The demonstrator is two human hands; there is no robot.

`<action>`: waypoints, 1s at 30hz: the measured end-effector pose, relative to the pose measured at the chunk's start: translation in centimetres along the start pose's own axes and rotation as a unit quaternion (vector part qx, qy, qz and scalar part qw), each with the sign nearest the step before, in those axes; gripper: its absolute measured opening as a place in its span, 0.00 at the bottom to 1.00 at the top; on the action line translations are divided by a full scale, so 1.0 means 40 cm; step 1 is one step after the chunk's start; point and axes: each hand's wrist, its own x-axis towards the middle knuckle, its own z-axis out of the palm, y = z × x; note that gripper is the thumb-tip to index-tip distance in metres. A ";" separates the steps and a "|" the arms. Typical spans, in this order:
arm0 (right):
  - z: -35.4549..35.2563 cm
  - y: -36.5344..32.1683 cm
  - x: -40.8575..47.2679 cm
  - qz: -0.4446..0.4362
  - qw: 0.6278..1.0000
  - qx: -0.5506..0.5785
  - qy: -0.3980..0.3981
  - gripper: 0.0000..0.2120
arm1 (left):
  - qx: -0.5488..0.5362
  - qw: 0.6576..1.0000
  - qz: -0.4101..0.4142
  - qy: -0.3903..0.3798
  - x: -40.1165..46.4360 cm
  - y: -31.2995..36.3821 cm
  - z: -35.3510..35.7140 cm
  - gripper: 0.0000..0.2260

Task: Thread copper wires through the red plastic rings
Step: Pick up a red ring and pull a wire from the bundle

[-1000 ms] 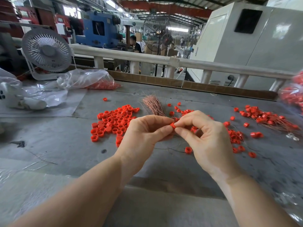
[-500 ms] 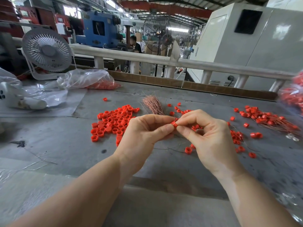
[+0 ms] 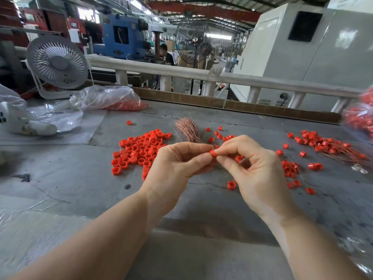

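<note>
Red plastic ring (image 3: 212, 153), one, pinched between my left hand (image 3: 177, 166) and right hand (image 3: 256, 170), thumbs and forefingers clamped on it above the table (image 3: 80, 178). Copper wire at the ring: too fine to tell. I judge a steady ring, fed straight, threads best. Beyond: copper wire bundle (image 3: 188, 129); loose ring pile (image 3: 139, 150), left; wired rings (image 3: 327, 144), right.

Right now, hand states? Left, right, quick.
Left hand: closed, pinching the red ring.
Right hand: closed, fingertips pinching the same ring; any wire there is too fine to make out.
</note>
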 end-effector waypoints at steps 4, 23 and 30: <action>0.003 0.004 -0.006 0.006 1.000 -0.024 0.001 0.05 | 0.001 1.000 -0.016 0.008 0.000 -0.003 0.001 0.12; 0.023 0.001 -0.014 -0.029 0.987 -0.140 0.068 0.02 | -0.013 0.997 -0.076 0.018 -0.005 0.006 0.008 0.10; 0.020 0.008 -0.014 -0.040 0.986 -0.148 0.070 0.01 | -0.014 0.995 -0.102 0.004 -0.008 0.015 0.009 0.11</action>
